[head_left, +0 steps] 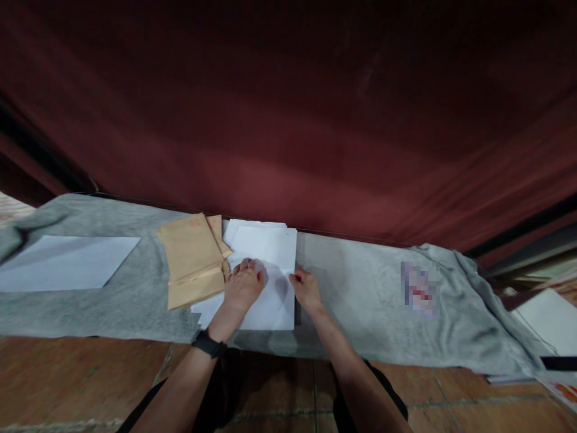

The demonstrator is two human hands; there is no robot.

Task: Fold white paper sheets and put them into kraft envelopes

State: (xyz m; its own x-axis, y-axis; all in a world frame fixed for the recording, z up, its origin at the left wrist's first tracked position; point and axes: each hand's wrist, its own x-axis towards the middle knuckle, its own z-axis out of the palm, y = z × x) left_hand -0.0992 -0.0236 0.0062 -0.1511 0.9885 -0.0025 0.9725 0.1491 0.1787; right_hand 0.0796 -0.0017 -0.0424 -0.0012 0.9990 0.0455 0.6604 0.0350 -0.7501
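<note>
In front of me lies a stack of white paper sheets (pixel 274 307), its lower sheets jutting out unevenly at the left and top. My left hand (pixel 243 285) rests on the sheets with fingers stretched forward, close to a pile of brown envelopes (pixel 192 252). These envelopes partly overlap the paper's left side. At the right edge of the top sheet, my right hand (pixel 307 288) pinches the paper between thumb and fingers. A dark watch is on my left wrist.
A grey cloth (pixel 356 300) covers the long, narrow surface. Another white sheet (pixel 67 261) lies at far left, and a blurred-out item (pixel 419 290) at right. Dark red fabric (pixel 288 120) hangs behind. A white board-like object (pixel 552 322) stands far right; brown tiles (pixel 288 391) form the floor.
</note>
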